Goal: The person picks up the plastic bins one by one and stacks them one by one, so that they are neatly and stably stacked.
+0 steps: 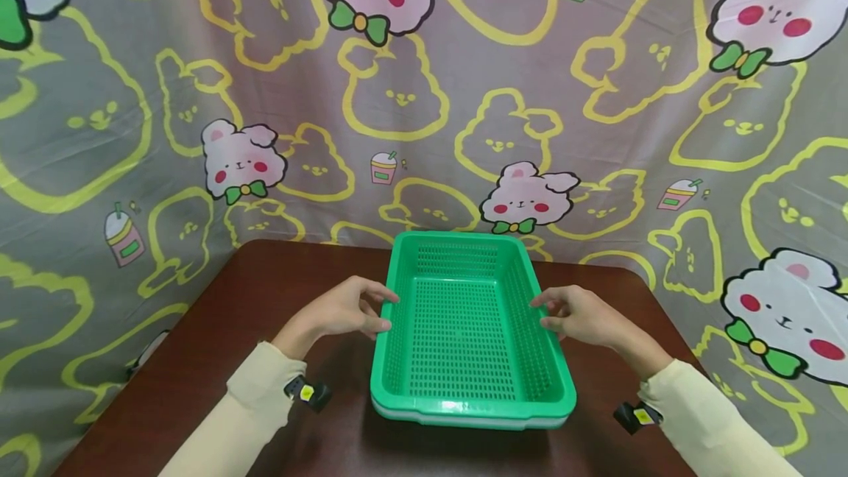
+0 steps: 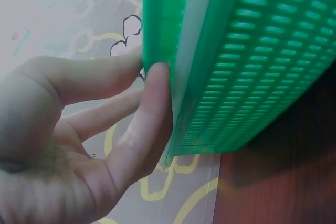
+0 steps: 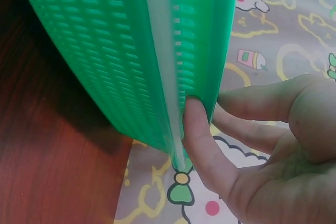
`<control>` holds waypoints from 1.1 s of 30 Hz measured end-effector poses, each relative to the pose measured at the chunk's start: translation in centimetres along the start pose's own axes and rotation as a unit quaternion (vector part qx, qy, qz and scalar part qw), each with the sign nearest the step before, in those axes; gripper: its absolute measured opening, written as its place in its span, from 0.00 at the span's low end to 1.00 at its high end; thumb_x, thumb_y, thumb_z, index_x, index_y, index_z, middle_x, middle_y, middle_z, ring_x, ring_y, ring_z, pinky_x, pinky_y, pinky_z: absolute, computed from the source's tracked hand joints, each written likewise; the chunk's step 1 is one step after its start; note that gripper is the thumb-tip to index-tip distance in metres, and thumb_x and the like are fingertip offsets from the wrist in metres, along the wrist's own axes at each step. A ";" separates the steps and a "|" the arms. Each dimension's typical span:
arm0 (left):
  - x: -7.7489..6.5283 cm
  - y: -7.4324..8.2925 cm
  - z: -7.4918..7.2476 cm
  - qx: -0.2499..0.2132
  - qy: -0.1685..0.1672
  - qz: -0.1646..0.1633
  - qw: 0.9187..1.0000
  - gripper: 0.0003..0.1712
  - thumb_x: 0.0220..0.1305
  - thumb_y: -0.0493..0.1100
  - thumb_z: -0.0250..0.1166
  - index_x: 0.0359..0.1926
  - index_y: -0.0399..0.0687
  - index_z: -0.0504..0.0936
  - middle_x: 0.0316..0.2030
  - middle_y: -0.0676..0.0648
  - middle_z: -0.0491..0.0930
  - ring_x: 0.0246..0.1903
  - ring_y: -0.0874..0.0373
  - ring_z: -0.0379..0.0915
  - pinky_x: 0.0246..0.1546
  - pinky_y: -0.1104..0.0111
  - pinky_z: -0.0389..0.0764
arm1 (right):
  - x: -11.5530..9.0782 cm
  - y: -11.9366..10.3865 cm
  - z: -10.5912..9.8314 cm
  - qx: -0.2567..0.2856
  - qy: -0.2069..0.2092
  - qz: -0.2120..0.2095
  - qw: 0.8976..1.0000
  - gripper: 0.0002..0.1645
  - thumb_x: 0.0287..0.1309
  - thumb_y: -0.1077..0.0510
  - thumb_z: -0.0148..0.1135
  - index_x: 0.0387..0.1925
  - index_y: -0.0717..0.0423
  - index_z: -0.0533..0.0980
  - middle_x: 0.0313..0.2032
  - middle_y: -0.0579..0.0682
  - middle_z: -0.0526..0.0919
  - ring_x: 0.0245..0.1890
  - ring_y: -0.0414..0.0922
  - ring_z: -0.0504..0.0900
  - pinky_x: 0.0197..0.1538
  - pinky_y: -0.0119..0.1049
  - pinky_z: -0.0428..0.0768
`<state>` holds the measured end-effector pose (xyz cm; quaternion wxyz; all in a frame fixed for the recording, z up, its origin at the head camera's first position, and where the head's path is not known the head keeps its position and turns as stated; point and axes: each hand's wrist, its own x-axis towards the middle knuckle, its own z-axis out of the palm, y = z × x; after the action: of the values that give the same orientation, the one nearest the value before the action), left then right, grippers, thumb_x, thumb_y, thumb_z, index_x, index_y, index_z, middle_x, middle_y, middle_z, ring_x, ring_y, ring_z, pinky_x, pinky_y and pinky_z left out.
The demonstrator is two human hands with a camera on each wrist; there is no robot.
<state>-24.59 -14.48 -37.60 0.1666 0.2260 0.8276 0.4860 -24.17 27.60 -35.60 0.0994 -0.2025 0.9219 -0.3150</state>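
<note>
A green plastic basket (image 1: 470,409), rectangular with slotted walls and bottom, is in the middle of the head view with nothing inside. My left hand (image 1: 341,308) pinches the rim of its left long side. On the opposite side, my right hand (image 1: 583,317) pinches the rim at about the same height. In the left wrist view a whitish band (image 2: 195,30) runs under the green rim, with a slotted green wall (image 2: 252,61) below it. The right wrist view shows the same band, with one finger (image 3: 197,121) tucked under the rim.
The dark brown table (image 1: 265,315) stretches out on both sides of the basket, and a shadow lies below the basket's near end. A grey curtain (image 1: 437,153) printed with rabbits and yellow outlines hangs behind and around the table.
</note>
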 end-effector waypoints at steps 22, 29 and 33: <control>0.0 0.0 0.0 -0.013 -0.001 -0.007 1.000 0.30 0.64 0.34 0.72 0.65 0.30 0.76 0.69 0.24 0.64 0.38 0.55 0.85 0.39 0.57 0.91 | 0.2 -0.3 0.3 0.010 -0.009 0.030 0.999 0.20 0.64 0.65 0.67 0.57 0.66 0.79 0.46 0.62 0.75 0.25 0.42 0.86 0.34 0.38 0.88; -0.1 -0.1 0.2 -0.007 0.010 -0.021 1.000 0.29 0.63 0.35 0.73 0.64 0.34 0.78 0.64 0.28 0.68 0.32 0.56 0.82 0.35 0.61 0.90 | 0.2 0.0 0.6 0.016 -0.007 0.028 0.999 0.20 0.65 0.64 0.67 0.57 0.65 0.79 0.49 0.63 0.75 0.26 0.42 0.86 0.34 0.39 0.89; -0.2 -0.1 0.3 -0.007 0.013 -0.021 1.000 0.29 0.63 0.35 0.73 0.64 0.35 0.78 0.62 0.30 0.69 0.32 0.56 0.82 0.34 0.61 0.90 | 0.2 0.1 0.6 0.016 -0.005 0.026 1.000 0.20 0.64 0.64 0.68 0.57 0.65 0.79 0.48 0.63 0.75 0.27 0.42 0.86 0.34 0.39 0.89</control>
<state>-24.29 -14.48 -37.83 0.1674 0.2016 0.8309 0.4909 -24.22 27.28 -36.18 0.1150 -0.1788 0.9213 -0.3257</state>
